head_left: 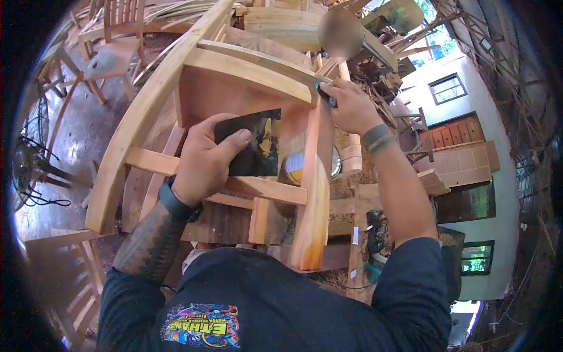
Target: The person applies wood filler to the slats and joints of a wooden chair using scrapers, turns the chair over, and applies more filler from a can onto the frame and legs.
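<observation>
A wooden chair frame [316, 176] lies in front of me, its pale legs and rails crossing the middle of the view. My left hand [211, 146] holds a dark, flat, glossy sheet [255, 141] over the frame, thumb on top and fingers behind it. At the upper corner joint of the frame, my right hand [349, 105] is closed around a small dark tool or pad [326, 95] with a bit of blue. That item touches or nearly touches the wood; its exact shape is partly hidden by my fingers.
A round tin [336, 163] stands behind the frame's right leg. Wooden chairs [117, 58] are at the upper left, another [64, 264] at the lower left. A black fan [26, 167] stands at the left edge. Wood pieces lie at the back.
</observation>
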The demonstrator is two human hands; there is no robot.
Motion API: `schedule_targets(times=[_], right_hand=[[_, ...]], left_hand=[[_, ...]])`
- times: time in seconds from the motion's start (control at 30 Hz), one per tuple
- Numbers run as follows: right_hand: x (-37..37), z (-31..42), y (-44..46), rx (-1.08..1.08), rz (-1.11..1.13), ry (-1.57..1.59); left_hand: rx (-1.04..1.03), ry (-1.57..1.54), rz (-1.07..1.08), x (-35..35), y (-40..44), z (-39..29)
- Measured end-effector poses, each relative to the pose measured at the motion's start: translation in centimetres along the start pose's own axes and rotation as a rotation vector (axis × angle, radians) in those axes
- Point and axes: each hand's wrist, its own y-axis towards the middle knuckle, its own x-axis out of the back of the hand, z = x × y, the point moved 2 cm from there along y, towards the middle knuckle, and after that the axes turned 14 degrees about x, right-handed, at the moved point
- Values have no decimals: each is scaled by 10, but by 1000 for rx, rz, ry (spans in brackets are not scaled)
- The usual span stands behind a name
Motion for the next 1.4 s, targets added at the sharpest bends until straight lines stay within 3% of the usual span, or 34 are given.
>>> schedule_targets(times=[0.13,0.23,0.27,0.37,0.5,0.63,1.13,1.33,1.4], right_hand=[[15,-16,1,65,49,-10],[46,-39,20,15,-36,166],[52,-47,28,42,4,285],[51,-55,54,90,170,62],[45,-58,79,126,397,76],[37,-77,74,158,471,130],[46,-102,20,373,361,125],[70,-109,41,344,456,22],[62,-107,63,354,348,120]], left_hand=[[-27,27,-51,2,2,1],[-58,34,-92,3,6,5],[-70,6,-126,2,3,4],[-101,-40,-185,-2,2,3],[-117,-9,-219,1,2,5],[-174,39,-257,3,3,9],[-272,154,-356,-3,1,9],[-274,102,-336,-11,2,7],[-274,253,-389,-5,3,9]])
